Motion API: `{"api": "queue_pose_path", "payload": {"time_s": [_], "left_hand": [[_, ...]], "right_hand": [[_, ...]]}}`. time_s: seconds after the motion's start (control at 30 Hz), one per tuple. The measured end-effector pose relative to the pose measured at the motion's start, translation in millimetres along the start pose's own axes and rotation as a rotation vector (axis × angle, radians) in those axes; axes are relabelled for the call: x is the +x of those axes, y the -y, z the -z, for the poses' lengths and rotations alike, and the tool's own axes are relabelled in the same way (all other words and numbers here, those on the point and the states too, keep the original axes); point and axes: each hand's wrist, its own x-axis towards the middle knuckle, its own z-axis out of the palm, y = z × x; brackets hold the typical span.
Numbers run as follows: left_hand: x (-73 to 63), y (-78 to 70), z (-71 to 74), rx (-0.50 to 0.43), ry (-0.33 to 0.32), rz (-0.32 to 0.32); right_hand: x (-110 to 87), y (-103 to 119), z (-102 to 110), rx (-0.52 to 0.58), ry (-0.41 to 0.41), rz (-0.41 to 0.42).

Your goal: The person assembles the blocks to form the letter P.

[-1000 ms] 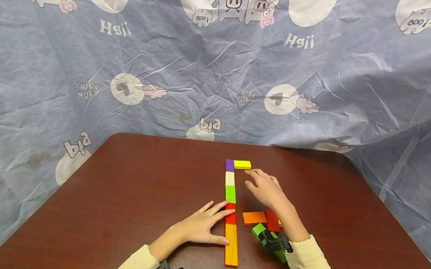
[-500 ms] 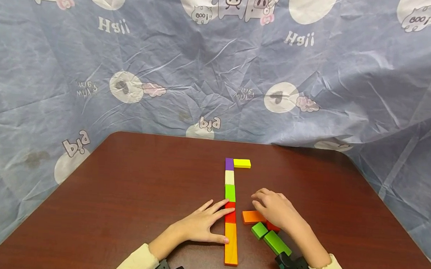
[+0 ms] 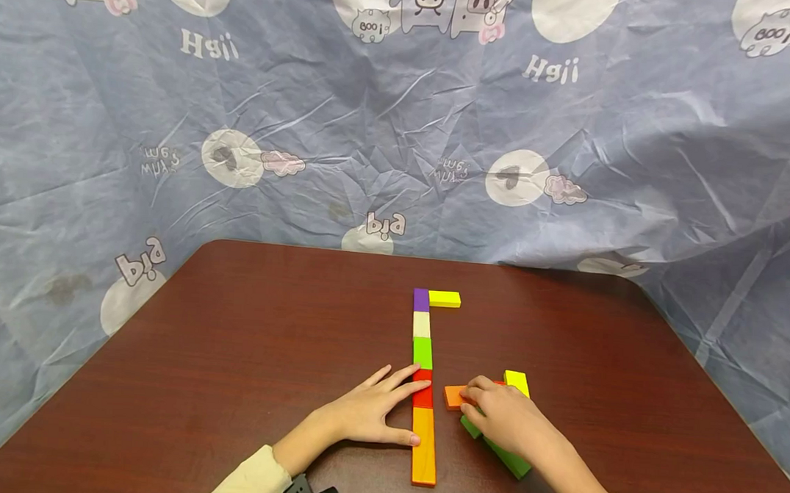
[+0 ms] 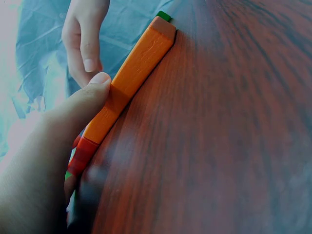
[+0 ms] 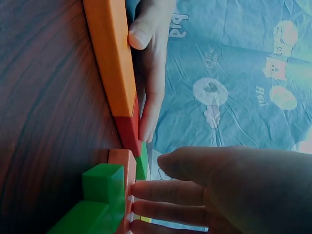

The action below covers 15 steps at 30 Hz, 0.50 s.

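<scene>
A: How is the left hand posed?

B: Fingers spread wide; the thumb touches the edge of the long orange block, the near end of a straight row on the tabletop, and two fingertips lie at the red block adjoining it.

A: And the right hand?

B: Fingers extended, thumb apart; fingertips touch the separate orange block, right of the row, with two green blocks near it.
</scene>
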Motion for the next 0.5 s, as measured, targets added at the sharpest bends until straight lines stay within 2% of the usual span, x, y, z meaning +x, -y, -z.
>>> {"api": "queue_pose_path", "payload": {"time_s": [0.2,0.5], "left_hand": [[-0.4,-0.7,0.2,-0.006,-0.008,0.000],[-0.2,-2.1,0.0,0.002,-0.004,0.002]], "right_hand": [[1.3,1.6,-3.3,0.030,0.015,-0.036],[13.6,-3.9,-5.0,0.024,0.031,-0.055]]}}
